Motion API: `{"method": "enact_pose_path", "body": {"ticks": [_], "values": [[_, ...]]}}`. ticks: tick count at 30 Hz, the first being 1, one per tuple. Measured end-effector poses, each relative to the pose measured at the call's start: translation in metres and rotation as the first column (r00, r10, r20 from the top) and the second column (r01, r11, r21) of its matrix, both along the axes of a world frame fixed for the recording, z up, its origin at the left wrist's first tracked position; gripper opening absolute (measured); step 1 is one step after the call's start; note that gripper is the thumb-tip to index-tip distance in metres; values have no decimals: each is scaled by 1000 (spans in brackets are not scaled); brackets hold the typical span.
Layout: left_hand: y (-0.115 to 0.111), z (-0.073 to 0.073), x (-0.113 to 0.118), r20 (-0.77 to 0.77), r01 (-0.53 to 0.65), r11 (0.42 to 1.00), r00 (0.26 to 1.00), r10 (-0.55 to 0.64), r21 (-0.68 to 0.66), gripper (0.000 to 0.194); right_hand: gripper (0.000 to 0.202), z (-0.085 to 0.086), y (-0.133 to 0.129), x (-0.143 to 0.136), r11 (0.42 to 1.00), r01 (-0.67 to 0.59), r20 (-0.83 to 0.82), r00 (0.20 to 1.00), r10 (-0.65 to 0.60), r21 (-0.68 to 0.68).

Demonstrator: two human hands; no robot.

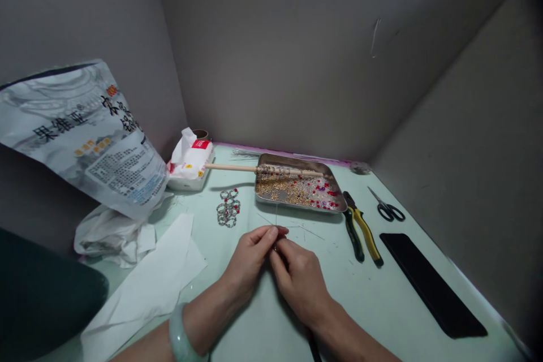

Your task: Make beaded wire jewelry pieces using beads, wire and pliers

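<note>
My left hand (251,257), with a pale green bangle (181,332) on its wrist, is closed in a pinch. A thin wire (276,215) sticks up from its fingertips. Against it, my right hand (299,274) has its fingers curled and pressed together. A tiny bit of something metallic shows between the two hands, mostly hidden by the fingers. Just beyond them a few loose wires (311,232) lie on the table. To the left of these rests a cluster of wire rings with red beads (228,209). A metal tray (301,208) of gold, clear and red beads stands behind.
A wooden stick (231,168) lies across the tray. Pliers (365,232), scissors (386,206) and a flat black object (428,283) lie right. On the left are a tissue pack (193,164), a large printed bag (85,141) and white paper (148,288). Grey walls enclose the table.
</note>
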State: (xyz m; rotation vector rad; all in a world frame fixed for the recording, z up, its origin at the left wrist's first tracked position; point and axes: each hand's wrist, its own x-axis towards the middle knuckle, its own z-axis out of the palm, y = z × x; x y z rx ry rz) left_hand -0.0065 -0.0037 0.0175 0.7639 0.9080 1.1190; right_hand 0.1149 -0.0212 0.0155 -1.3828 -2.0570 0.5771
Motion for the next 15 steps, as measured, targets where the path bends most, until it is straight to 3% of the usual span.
{"method": "enact_pose_path", "body": {"ticks": [3, 5, 9, 11, 15], "values": [[1, -3, -3, 68, 59, 998, 996, -60, 6, 27, 27, -5, 1, 0, 997, -34, -168, 985, 22, -67], [2, -4, -4, 123, 121, 993, 985, -120, -6, 29, 33, -7, 2, 2, 973, -101, -343, 939, 25, -205], [0, -4, -5, 220, 159, 985, 965, -142, -63, 30, 41, -10, 1, 3, 831, -319, -620, 784, -38, -455], [0, -3, -5, 263, 151, 984, 957, -123, -91, 28, 44, -12, 1, 3, 792, -391, -687, 725, -50, -470], [1, -2, -6, 290, 155, 982, 949, -119, -104, 25, 45, -16, 1, 3, 780, -413, -728, 681, -78, -470]]}}
